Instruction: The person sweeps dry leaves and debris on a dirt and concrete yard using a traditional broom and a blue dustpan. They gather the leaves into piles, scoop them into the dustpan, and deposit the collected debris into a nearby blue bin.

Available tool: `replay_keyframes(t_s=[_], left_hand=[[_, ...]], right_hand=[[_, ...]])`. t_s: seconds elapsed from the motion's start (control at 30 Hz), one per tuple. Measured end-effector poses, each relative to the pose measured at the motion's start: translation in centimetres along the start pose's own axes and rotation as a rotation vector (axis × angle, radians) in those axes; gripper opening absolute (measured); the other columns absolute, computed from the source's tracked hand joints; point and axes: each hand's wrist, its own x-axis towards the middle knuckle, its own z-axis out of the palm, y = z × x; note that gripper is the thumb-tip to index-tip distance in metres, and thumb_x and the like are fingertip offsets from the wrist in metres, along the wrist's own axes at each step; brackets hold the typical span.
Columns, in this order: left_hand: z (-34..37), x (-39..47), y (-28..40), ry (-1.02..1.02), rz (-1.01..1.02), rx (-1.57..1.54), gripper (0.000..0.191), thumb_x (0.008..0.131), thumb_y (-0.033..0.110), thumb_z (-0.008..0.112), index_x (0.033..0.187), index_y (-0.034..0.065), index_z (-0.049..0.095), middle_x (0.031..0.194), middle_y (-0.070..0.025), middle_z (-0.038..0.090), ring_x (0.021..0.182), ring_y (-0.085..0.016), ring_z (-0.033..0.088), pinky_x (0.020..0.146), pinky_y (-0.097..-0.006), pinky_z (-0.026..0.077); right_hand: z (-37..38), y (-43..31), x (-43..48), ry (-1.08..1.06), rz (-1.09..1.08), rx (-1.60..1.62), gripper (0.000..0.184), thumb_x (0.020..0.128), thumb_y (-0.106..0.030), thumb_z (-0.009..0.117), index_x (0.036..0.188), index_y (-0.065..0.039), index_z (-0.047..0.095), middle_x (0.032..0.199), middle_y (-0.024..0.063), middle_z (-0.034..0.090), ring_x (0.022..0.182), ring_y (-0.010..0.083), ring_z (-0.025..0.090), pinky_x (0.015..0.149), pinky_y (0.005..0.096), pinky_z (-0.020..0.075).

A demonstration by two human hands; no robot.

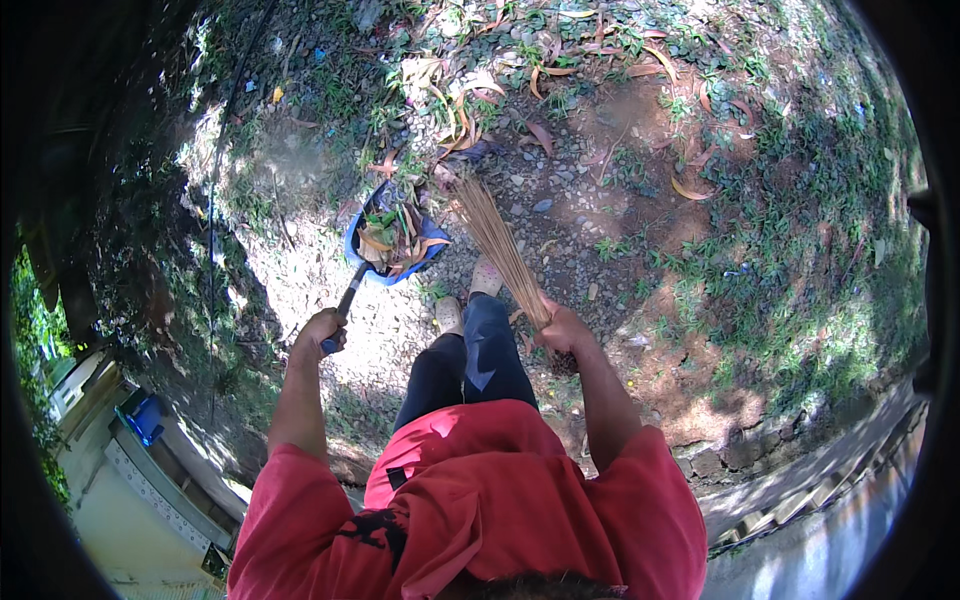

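My left hand [321,332] grips the dark handle [349,294] of a blue dustpan [391,279], which sits low over the ground ahead of my feet. Dry brown leaves and a few green ones [394,236] fill the pan. In my right hand [564,328] is a stick broom [504,251], a bundle of thin stiff bristles held near its bound end. Its bristle tips spread toward the ground just right of the dustpan, near a dark crumpled scrap [474,151] and some fallen leaves [459,124]. Whether the tips touch the soil I cannot tell.
Gravelly soil with patches of grass [780,225] surrounds me, scattered with long dry leaves [688,190]. A dark cable or line [213,232] runs along the left. A blue container [141,417] stands by a wall at lower left. Concrete edging [795,502] borders the lower right.
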Motion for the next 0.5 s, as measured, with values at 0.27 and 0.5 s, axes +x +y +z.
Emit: replay_keyframes(t_s=[0.27, 0.5], left_hand=[[-5.3, -4.2, 1.3, -0.113, -0.005, 0.002, 0.041, 0.085, 0.002, 0.050, 0.125, 0.0096, 0.043, 0.071, -0.0068, 0.051, 0.048, -0.014, 0.049, 0.041, -0.0283, 0.044], [-1.8, -4.9, 6.0, -0.276, 0.094, 0.031, 0.030, 0.090, 0.006, 0.050, 0.119, 0.0117, 0.047, 0.070, -0.0053, 0.053, 0.045, -0.012, 0.049, 0.037, -0.0257, 0.042]], right_hand=[[0.0, 0.8, -9.9, 0.255, 0.073, 0.038, 0.105, 0.058, -0.016, 0.075, 0.152, -0.017, 0.028, 0.109, 0.0197, 0.068, 0.097, 0.0302, 0.067, 0.087, 0.0335, 0.0507], [-1.6, 3.4, -12.7, 0.609, -0.029, 0.259, 0.104, 0.060, -0.009, 0.074, 0.152, -0.015, 0.027, 0.115, 0.0169, 0.067, 0.100, 0.0279, 0.066, 0.089, 0.0331, 0.0505]])
